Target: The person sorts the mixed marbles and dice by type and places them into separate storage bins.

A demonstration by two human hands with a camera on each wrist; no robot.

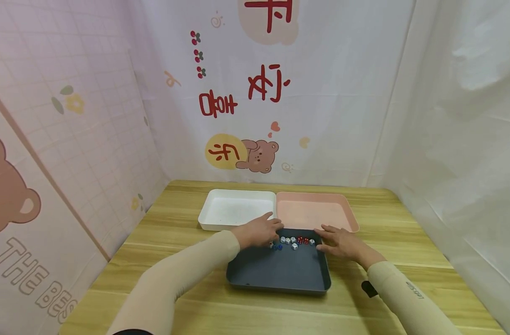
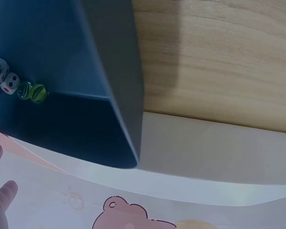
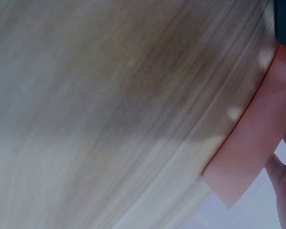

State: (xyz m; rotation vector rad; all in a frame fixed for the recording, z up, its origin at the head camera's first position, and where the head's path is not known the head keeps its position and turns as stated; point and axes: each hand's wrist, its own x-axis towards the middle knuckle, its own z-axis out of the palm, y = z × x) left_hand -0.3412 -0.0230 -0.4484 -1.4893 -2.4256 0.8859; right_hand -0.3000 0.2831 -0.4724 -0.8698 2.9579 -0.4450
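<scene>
A dark grey tray (image 1: 280,274) lies on the table, with white dice (image 1: 294,246), red dice (image 1: 306,241) and small glass marbles (image 1: 279,247) grouped along its far end. Over the tray's far left corner is my left hand (image 1: 260,232), fingers extended and spread. In the left wrist view its thumb is beside a couple of white dice (image 2: 10,83), close to green-streaked marbles (image 2: 38,93); contact cannot be told. My right hand (image 1: 342,244) reaches across the far right corner with loosely straight fingers, holding nothing visible. Its fingertips are mostly out of the right wrist view.
Behind the dark tray, a white tray (image 1: 238,210) and a pink tray (image 1: 313,211) stand side by side on the wooden table (image 1: 163,288). Printed cloth (image 1: 322,93) hangs behind and at both sides.
</scene>
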